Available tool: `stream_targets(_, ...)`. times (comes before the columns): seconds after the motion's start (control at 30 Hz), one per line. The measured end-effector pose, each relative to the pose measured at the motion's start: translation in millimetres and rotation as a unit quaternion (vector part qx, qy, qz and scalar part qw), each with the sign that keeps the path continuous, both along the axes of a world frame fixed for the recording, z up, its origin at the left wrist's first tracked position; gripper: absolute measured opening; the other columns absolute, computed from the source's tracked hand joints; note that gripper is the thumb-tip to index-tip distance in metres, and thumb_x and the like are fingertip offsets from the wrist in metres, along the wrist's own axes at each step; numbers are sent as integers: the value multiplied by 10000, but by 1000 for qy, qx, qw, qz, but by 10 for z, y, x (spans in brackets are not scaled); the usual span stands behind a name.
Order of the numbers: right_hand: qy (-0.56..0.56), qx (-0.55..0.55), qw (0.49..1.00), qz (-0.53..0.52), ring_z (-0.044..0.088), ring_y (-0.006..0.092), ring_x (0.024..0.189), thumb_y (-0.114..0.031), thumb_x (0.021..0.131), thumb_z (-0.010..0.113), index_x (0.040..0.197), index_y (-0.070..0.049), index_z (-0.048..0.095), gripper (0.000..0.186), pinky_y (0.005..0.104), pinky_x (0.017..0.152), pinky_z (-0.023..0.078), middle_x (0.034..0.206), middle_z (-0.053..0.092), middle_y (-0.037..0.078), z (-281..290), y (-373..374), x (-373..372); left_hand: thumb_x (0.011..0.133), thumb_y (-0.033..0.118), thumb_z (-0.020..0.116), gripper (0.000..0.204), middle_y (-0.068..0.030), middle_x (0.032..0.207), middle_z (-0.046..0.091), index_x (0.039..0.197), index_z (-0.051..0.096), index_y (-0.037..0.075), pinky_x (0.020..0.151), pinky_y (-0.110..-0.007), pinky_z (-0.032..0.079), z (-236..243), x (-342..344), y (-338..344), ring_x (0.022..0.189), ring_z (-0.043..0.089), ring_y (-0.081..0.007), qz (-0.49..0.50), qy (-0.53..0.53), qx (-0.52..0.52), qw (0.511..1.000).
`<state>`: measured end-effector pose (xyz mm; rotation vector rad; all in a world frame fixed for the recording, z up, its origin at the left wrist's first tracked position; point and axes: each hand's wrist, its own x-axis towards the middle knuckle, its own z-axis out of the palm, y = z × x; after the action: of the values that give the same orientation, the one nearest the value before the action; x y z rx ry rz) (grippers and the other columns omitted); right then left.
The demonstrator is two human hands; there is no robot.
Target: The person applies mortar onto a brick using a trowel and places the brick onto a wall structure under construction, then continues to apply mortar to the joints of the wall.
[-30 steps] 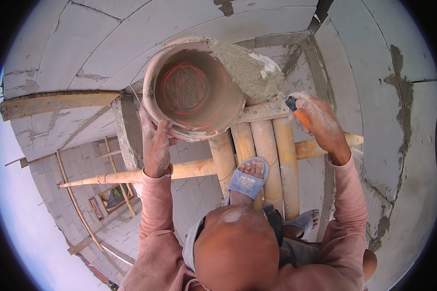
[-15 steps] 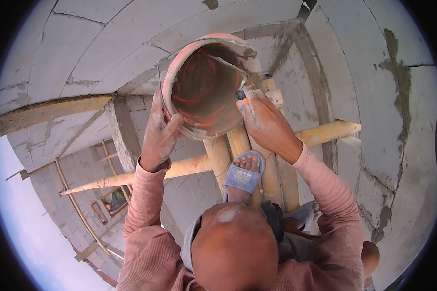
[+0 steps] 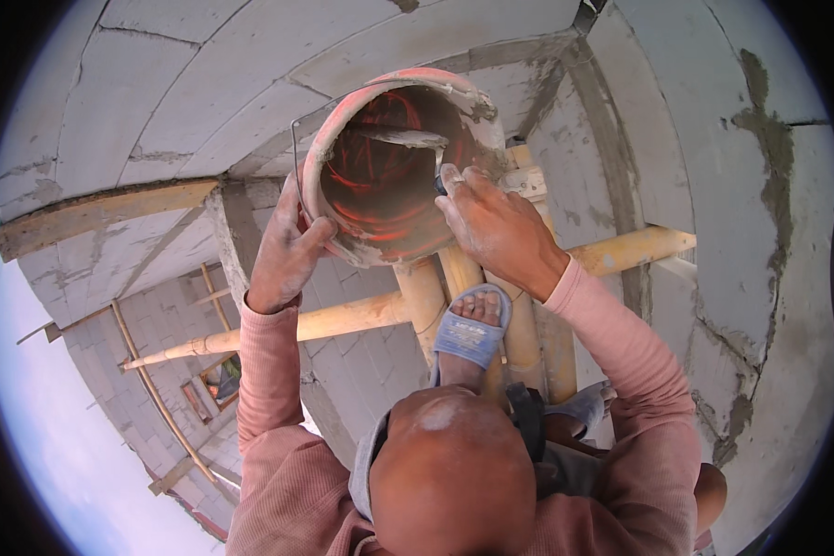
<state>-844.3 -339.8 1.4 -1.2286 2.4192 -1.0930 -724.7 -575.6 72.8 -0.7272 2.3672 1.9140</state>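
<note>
A mortar-smeared red bucket (image 3: pixel 317 199) is tilted so that its mouth faces me, with wet grey mortar streaked over the red inside wall. My left hand (image 3: pixel 292 243) grips the bucket's left rim, thumb over the edge and fingers behind it. My right hand (image 3: pixel 499 222) is closed round the handle of a trowel (image 3: pixel 408 139), at the right side of the bucket's mouth. The trowel's blade reaches inside the bucket, coated with mortar. A thin wire bail (image 3: pixel 295 153) stands off the bucket's left side. Dusty mortar covers both hands.
Below the bucket are bamboo poles (image 3: pixel 519 338), where my foot in a blue sandal (image 3: pixel 473 334) rests. A horizontal bamboo pole (image 3: pixel 343 320) crosses behind. Grey block walls (image 3: pixel 760 232) surround me, with a wooden beam (image 3: pixel 102 218) at left. Open sky shows at far left.
The trowel and my right hand have shifted left, the blade now reaching across the bucket's upper interior. My left hand still holds the rim, slightly lower and further left.
</note>
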Motion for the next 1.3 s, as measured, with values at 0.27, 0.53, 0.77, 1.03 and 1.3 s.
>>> stream_targets(0.27, 51, 117, 992, 21, 674, 351, 691, -131, 927, 575, 1270, 70, 544, 399, 424, 611, 558, 1079, 595, 233, 443, 2, 45, 813, 71, 605, 753, -69, 1312, 537, 1505, 315, 14, 905, -324, 570, -28, 70, -21, 1168, 568, -159, 2, -37, -11, 999)
stream_targets(0.53, 73, 78, 987, 124, 711, 315, 720, -63, 788, 632, 1037, 112, 649, 305, 373, 612, 597, 1239, 571, 314, 303, -46, 465, 815, 100, 660, 755, -71, 1255, 549, 1500, 351, 31, 889, -319, 553, -6, 95, -80, 1129, 580, -182, -37, -84, -34, 995)
stream_targets(0.77, 157, 147, 966, 142, 704, 306, 891, -49, 780, 639, 1082, 59, 646, 321, 375, 604, 588, 1373, 564, 200, 11, 319, 282, 823, -55, 569, 739, -57, 1316, 543, 1519, 330, 13, 884, -280, 543, 51, 72, 55, 1120, 569, -137, -2, -63, 30, 998)
stream_targets(1.03, 203, 194, 959, 37, 687, 299, 896, -33, 782, 619, 1117, 33, 631, 342, 386, 599, 570, 1241, 610, 148, 337, 556, -319, 843, -27, 543, 775, -95, 1387, 514, 1559, 250, 19, 969, -324, 520, -23, 47, 270, 1216, 547, -186, -29, -37, -33, 998)
stream_targets(1.3, 161, 174, 961, 141, 687, 299, 876, -56, 791, 628, 1126, 18, 639, 343, 414, 628, 572, 1180, 615, 135, 65, 414, -55, 796, 20, 534, 764, -341, 1577, 232, 1535, 343, 55, 1191, -417, 239, 119, -4, 436, 1508, 145, -435, -84, 19, -230, 969)
